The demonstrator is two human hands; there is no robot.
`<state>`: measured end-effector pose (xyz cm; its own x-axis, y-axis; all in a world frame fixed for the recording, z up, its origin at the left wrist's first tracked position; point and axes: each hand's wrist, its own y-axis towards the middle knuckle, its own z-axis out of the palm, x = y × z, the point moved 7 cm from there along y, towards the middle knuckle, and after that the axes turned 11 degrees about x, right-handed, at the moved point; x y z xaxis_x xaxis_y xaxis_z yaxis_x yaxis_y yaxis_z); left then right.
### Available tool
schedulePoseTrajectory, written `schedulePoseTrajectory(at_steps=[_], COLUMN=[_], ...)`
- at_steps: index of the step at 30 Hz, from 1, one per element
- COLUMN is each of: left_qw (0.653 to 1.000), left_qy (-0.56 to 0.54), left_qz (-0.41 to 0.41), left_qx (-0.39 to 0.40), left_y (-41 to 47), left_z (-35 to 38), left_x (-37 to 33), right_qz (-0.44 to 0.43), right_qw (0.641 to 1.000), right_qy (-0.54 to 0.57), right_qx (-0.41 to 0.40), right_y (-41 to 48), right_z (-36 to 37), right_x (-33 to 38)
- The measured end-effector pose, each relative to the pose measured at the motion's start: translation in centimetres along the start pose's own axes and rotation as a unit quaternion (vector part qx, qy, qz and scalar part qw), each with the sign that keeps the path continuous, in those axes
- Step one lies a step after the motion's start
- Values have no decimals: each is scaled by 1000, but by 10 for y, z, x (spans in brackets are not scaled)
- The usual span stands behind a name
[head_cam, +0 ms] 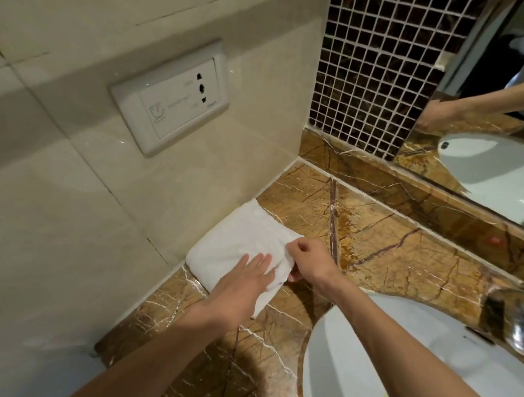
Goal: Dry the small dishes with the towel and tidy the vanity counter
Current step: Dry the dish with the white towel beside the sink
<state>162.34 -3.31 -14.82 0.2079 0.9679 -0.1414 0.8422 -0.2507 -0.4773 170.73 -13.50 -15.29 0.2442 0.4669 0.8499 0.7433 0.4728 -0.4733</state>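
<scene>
Against the wall tiles, on the marble counter (pixel 395 244), lies the folded white towel (pixel 236 244). Left hand (pixel 242 285) presses flat on it, fingers spread, gripping nothing; right hand (pixel 307 261) pinches the near-right corner. Best play now: keep that palm anchoring the layers and draw the corner square to the edge. No small dishes visible beside the sink (pixel 399 358).

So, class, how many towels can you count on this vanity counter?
1: the white towel lies folded against the wall, under the left hand, pinched by the right hand. None else visible.
</scene>
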Motion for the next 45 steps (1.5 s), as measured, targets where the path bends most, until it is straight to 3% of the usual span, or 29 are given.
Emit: schedulePoseTrajectory(at_steps=[3, 15, 24, 29, 34, 37, 39, 41, 43, 44, 45], left_qw=[997, 973, 993, 976, 894, 844, 806, 715, 582, 539, 526], left_qy=[-57, -115, -29, -193, -417, -490, -540, -654, -777, -810, -820], left_qz=[-14, -91, -84, 25, -55, -94, -107, -108, -123, -134, -147], left_qx=[-55, -178, -81, -103, -156, -194, -220, -225, -207, -190, -172], left_y=[-3, -8, 8, -11, -28, -24, -20, -13, -7, -4, -4], left_z=[0, 3, 9, 13, 12, 0, -14, -24, -26, -26, -25], left_x=[-4, -2, -2, -6, 22, 29, 29, 30, 34, 35, 38], right_qz=[-13, 38, 12, 16, -24, -61, -94, -121, -134, -135, -133], right_qw=[998, 990, 987, 982, 953, 931, 935, 947, 958, 962, 965], right_qy=[-62, -1, -43, -63, -147, -177, -160, -156, -163, -164, -162], right_qx=[-10, -136, -151, -178, -265, -313, -302, -254, -194, -172, -155], right_y=[-4, -22, -28, -29, -34, -41, -43, -44, -43, -42, -41], right_z=[7, 23, 28, 13, -17, -35, -40, -36, -23, -18, -12], right_x=[2, -18, -9, -10, 11, 29, 37, 44, 47, 47, 46])
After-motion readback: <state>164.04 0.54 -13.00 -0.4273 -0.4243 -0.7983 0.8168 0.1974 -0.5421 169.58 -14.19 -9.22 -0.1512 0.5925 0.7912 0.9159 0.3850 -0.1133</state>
